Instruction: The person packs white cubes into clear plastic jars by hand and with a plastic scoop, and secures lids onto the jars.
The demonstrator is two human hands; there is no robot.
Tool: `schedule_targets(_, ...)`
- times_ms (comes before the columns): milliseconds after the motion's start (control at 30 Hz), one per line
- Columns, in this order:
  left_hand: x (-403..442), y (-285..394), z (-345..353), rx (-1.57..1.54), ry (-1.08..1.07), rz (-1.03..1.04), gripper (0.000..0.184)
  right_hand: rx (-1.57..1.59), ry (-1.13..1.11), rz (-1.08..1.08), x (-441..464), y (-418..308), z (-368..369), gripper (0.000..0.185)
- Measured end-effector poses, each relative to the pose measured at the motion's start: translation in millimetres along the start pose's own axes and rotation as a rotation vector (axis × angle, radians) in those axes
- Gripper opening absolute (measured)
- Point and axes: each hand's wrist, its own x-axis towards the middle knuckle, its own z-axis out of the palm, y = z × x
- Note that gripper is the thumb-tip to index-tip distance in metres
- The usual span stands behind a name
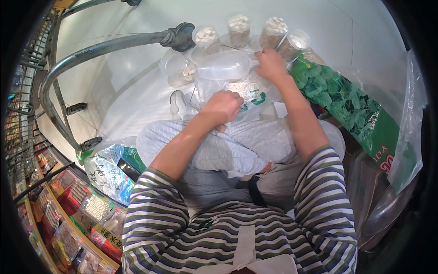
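Observation:
My left hand (223, 106) is closed in a loose fist on the near side of a clear plastic bag (255, 91), gripping its film. Pale pieces and green print show through the bag. My right hand (271, 66) has its fingers pinched at the right end of a translucent plastic scoop (222, 65), which lies on its side over the bag. Just beyond that hand stand clear cups, one (273, 34) behind the fingers and another (294, 44) to the right. White cubes top both, with brownish contents below. The fingertips of both hands are partly hidden.
More filled cups (239, 32) stand farther back, and a clear cup (179, 68) lies left. A green printed bag (342, 98) stretches along my right. A bent metal cart frame (91, 52) with casters arches at left, above shelves of packaged food (75, 214). A blue-white bag (107, 171) rests by my left knee.

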Motion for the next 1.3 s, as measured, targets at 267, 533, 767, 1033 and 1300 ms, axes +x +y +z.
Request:
schedule_targets(267,1.7,-26.5,3.7,0.219,0.062,-0.245,0.019,0.066,-0.118,0.018,-31.5,-6.9,-93.4,0.023)
schedule_targets(533,6.4,-26.9,3.8,0.346,0.195,-0.318,0.051,0.147,-0.218,0.135,-59.6,26.9,-102.2,0.021)
schedule_targets(767,10.8,-53.2,13.3,0.365,0.186,-0.348,0.039,0.190,-0.237,0.215,-46.3,15.6,-109.5,0.021)
schedule_targets(1033,19.4,-34.9,-10.0,0.366,0.026,-0.443,0.026,0.299,-0.301,0.251,-53.6,9.0,-124.0,0.023)
schedule_targets(1300,19.8,-37.5,-1.2,0.477,-0.280,-0.565,0.033,0.076,-0.510,0.258,-57.0,21.4,-109.2,0.018)
